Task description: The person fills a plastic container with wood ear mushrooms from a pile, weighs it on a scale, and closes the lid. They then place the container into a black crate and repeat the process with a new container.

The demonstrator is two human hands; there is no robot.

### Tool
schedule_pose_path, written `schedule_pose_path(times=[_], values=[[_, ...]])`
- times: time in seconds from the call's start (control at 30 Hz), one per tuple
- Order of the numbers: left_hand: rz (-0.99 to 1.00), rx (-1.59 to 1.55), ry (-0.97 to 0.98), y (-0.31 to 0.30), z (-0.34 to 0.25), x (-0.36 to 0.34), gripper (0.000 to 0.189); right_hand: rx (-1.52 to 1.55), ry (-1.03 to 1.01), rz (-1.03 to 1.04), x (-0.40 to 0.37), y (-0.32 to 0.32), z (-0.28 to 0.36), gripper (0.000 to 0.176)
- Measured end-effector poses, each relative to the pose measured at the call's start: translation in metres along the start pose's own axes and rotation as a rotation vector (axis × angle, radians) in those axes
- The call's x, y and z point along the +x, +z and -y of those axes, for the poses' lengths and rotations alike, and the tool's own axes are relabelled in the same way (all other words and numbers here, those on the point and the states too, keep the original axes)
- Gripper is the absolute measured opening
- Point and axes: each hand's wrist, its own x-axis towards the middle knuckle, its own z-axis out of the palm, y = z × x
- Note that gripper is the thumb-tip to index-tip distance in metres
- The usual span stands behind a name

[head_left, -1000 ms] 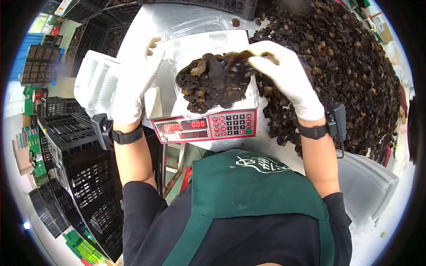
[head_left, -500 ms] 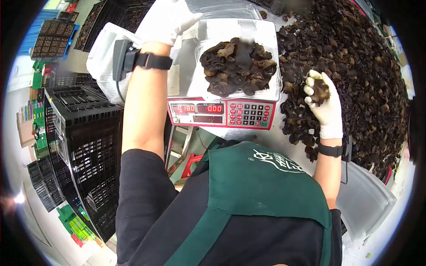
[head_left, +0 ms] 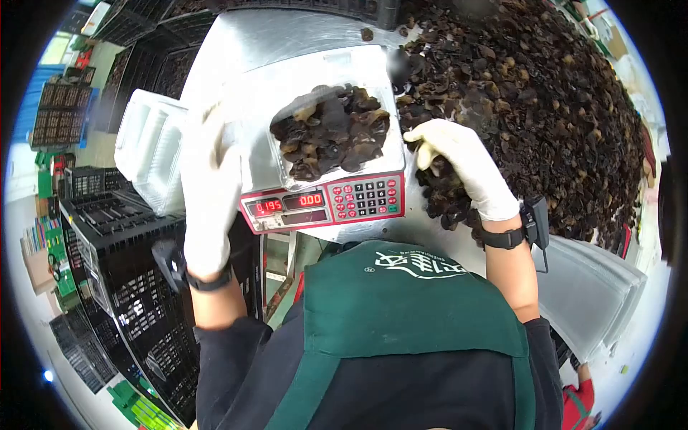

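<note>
A clear plastic tray point(head_left: 287, 176) heaped with dark wood ear mushrooms point(head_left: 333, 132) rests on the pan of a red and white digital scale point(head_left: 322, 209). Its left display reads 0.195. At the scale's left side is my left hand point(head_left: 208, 193) in a white glove, partly washed out by glare. Thumb and fingers look apart, and I see nothing held. My right hand point(head_left: 462, 161), gloved too, is at the pile's edge just right of the scale. Its fingers curl round dark wood ear pieces point(head_left: 438, 175), partly hidden under the palm.
A large pile of wood ears point(head_left: 545, 122) covers the table's right side. Stacked clear trays point(head_left: 152, 147) stand left of my left hand, with more clear plastic containers point(head_left: 591, 294) at lower right. Black crates point(head_left: 143, 258) are stacked at left. Another person's red sleeve point(head_left: 579, 401) shows at lower right.
My left hand has come down from the scale's upper left corner to its left side. My right hand has moved toward the scale and turned palm down. The display went from 0.180 to 0.195.
</note>
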Motion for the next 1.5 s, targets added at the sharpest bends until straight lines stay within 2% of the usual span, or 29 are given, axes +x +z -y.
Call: schedule_pose_path(times=[0.03,0.1,0.17,0.27,0.37,0.4,0.43,0.5,0.6,0.67,0.7,0.73,0.77,0.83,0.9,0.93,0.97,1.03,1.13,1.23,1.27,1.33,1.5], values=[[0.093,0.006,-0.005,-0.006,-0.018,-0.007,0.048,-0.029,-0.110,0.021,0.004,0.003,-0.012,0.025],[0.168,0.042,0.019,-0.001,-0.019,-0.031,0.046,-0.079,0.027,0.040,0.004,0.012,-0.005,0.029],[0.180,0.037,-0.020,0.014,-0.023,-0.044,0.051,-0.166,0.067,0.055,0.006,0.017,-0.013,0.028],[0.185,-0.048,-0.020,0.024,-0.019,-0.052,0.057,-0.368,0.128,-0.122,-0.004,0.025,0.000,0.028],[0.176,-0.137,-0.025,0.020,-0.025,-0.048,0.058,-0.339,-0.010,-0.016,-0.022,0.036,0.019,0.025],[0.180,-0.180,-0.031,0.019,-0.026,-0.046,0.058,-0.355,-0.159,0.085,-0.022,0.041,0.019,0.026],[0.200,-0.153,-0.031,0.019,-0.024,-0.045,0.057,-0.454,-0.163,0.165,-0.022,0.047,0.022,0.037],[0.243,-0.096,-0.024,0.021,-0.019,-0.045,0.055,-0.458,-0.004,0.346,-0.011,0.062,0.025,0.049],[0.189,-0.055,-0.023,0.029,-0.017,-0.051,0.049,-0.460,-0.364,0.153,0.005,0.079,-0.009,0.057],[0.164,-0.138,-0.101,0.035,-0.016,-0.057,0.044,-0.507,-0.266,0.157,-0.003,0.074,0.000,0.055],[0.160,-0.130,-0.079,0.036,-0.014,-0.057,0.042,-0.533,-0.217,0.159,-0.008,0.069,0.011,0.055],[0.152,-0.136,-0.075,0.036,-0.014,-0.058,0.042,-0.514,-0.255,0.193,-0.013,0.058,0.017,0.049],[0.140,-0.143,-0.076,0.038,-0.013,-0.059,0.042,-0.342,-0.159,0.209,-0.016,0.049,0.011,0.040],[0.064,-0.244,-0.111,0.049,-0.005,-0.067,0.040,-0.155,-0.103,-0.010,-0.019,0.033,0.019,0.034],[-0.006,-0.257,-0.114,0.054,-0.005,-0.068,0.040,-0.265,-0.033,-0.179,-0.007,0.024,0.019,0.030],[-0.060,-0.001,-0.002,0.050,-0.009,-0.065,0.044,-0.311,-0.051,-0.188,0.000,0.028,0.018,0.035],[-0.107,-0.277,-0.120,0.060,-0.003,-0.069,0.053,-0.293,-0.066,-0.138,0.010,0.031,0.002,0.040],[-0.022,-0.440,-0.354,0.054,-0.006,-0.070,0.059,0.057,0.008,0.053,0.024,0.037,-0.007,0.044],[0.123,-0.725,-0.501,0.046,-0.004,-0.064,0.057,0.145,-0.008,0.054,0.026,0.038,0.003,0.037],[0.149,-0.843,-0.561,0.019,-0.021,-0.052,0.055,0.142,0.042,0.038,0.020,0.038,0.023,0.031],[0.107,-0.898,-0.647,0.017,-0.023,-0.049,0.056,0.105,0.053,0.033,0.019,0.038,0.031,0.030],[0.133,-0.878,-0.631,0.025,-0.017,-0.054,0.060,-0.007,0.052,0.026,0.020,0.033,0.022,0.029],[0.125,-0.933,-0.689,0.031,-0.023,-0.058,0.069,0.053,0.035,0.050,0.017,0.033,0.012,0.029]])
